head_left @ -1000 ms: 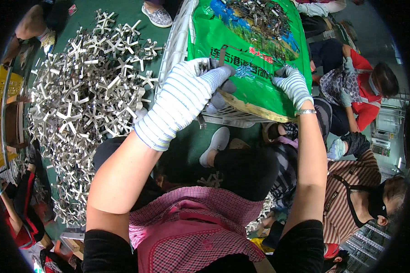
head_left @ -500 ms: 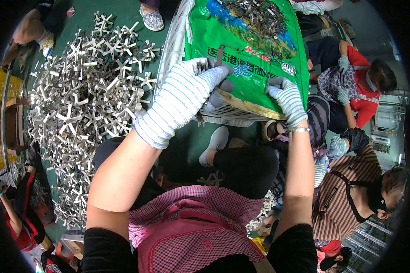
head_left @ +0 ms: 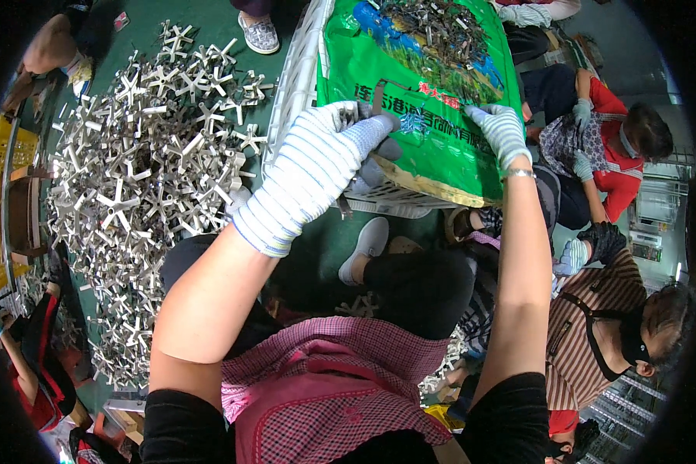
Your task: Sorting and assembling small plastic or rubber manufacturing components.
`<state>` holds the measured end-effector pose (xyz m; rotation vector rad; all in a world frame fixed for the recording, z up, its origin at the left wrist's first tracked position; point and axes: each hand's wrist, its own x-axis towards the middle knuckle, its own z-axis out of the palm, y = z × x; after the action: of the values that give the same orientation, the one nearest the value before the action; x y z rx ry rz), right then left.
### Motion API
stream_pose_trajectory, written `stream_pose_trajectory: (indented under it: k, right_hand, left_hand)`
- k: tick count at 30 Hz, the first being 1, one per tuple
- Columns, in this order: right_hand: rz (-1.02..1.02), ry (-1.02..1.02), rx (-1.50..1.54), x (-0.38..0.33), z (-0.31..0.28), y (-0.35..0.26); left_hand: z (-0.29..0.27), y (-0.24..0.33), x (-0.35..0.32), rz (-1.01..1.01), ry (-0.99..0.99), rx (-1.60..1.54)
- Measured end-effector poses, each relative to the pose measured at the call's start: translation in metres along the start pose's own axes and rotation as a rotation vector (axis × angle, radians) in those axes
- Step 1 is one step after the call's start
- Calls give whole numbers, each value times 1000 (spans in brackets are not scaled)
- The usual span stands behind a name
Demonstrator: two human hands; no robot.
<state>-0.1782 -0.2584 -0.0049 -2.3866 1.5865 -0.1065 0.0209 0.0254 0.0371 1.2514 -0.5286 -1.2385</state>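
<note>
My left hand (head_left: 329, 155), in a white glove with blue stripes and grey fingertips, is closed around a thin dark bent metal strip (head_left: 380, 97) whose end sticks up past the thumb. It hovers over the near left corner of a green printed plastic sack (head_left: 441, 166). My right hand (head_left: 499, 133), gloved alike, is over the sack's right side, fingers stretched toward its middle; no held thing shows there. A heap of small dark metal pieces (head_left: 448, 35) lies on the far part of the sack. Under the sack stands a white plastic basket (head_left: 286, 108).
To the left, a large pile of whitish star-shaped metal parts (head_left: 143, 170) covers the green floor (head_left: 151, 23). A yellow crate (head_left: 4, 170) stands at the far left. Co-workers sit on the right, one in red (head_left: 622, 155), one in a striped top (head_left: 595, 332). Another person's shoe (head_left: 260, 35) is beyond the pile.
My right hand has moved up and to the right across the sack, its fingers now stretched outward. My left hand stays nearly in place, still gripping the strip.
</note>
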Motion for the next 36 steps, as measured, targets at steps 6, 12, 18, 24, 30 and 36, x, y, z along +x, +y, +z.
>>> stream_pose_trajectory:
  k: [6, 12, 18, 24, 30, 36]
  right_hand:
    - [129, -161, -391, 12, 2, -32]
    - [108, -123, -288, 24, 13, -5]
    - [71, -3, 461, 1, 29, 24]
    - [82, 209, 722, -36, 1, 33]
    - [172, 404, 874, -12, -23, 88]
    - [111, 446, 777, 31, -5, 94]
  left_hand:
    - [-2, 3, 0, 29, 10, 7]
    - [-2, 2, 1, 10, -6, -24]
    - [-1, 1, 0, 4, -17, -16]
    - [-2, -7, 1, -3, 6, -23]
    - [2, -9, 3, -65, 31, 35]
    - [8, -7, 7, -92, 45, 52]
